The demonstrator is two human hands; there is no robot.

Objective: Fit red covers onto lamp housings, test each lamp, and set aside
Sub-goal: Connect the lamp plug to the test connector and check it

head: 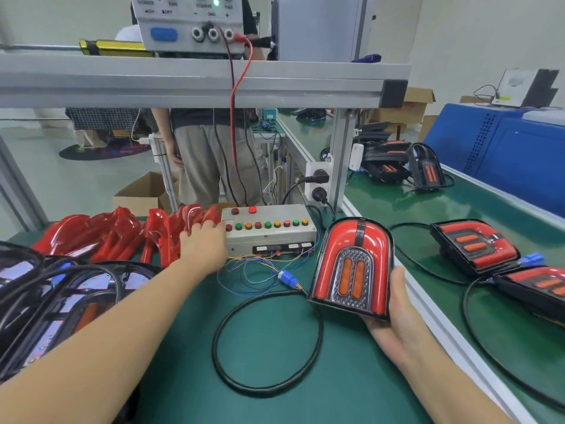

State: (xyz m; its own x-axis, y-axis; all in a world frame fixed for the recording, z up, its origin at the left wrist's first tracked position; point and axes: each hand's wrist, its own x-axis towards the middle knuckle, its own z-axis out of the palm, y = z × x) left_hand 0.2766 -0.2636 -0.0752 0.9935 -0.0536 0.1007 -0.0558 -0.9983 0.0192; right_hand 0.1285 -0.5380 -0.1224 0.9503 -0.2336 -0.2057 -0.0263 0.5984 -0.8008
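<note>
Lamp in hand: the lamp (351, 267), an arch-shaped black housing under a glossy red cover with two orange oblong lenses in a mesh-patterned inset, stands tilted just right of the switch box (269, 232).
Right hand: the right hand (397, 310) cups the lamp from below and the right, thumb up along its side.
Left hand: the left hand (203, 243) reaches to the left end of the switch box, fingers extended at the leftmost button; contact cannot be told.
Switch box: grey metal, rectangular, with a row of round red, green and amber buttons.
Cable: a black round cable (266, 341) loops in front of the box to a blue connector (287, 278) joined to thin coloured wires.
Red covers: a heap of shiny translucent red covers (122, 234) left of the box.
Bare housings: black housings (55, 301) left and nearer.
Finished lamps: two lamps (477, 246) well right of the box.
Surface: a smooth green mat (189, 377), with an aluminium rail along its right edge.
Room: an aluminium frame overhead carries a power supply (189, 22); open mat lies near the cable loop.
</note>
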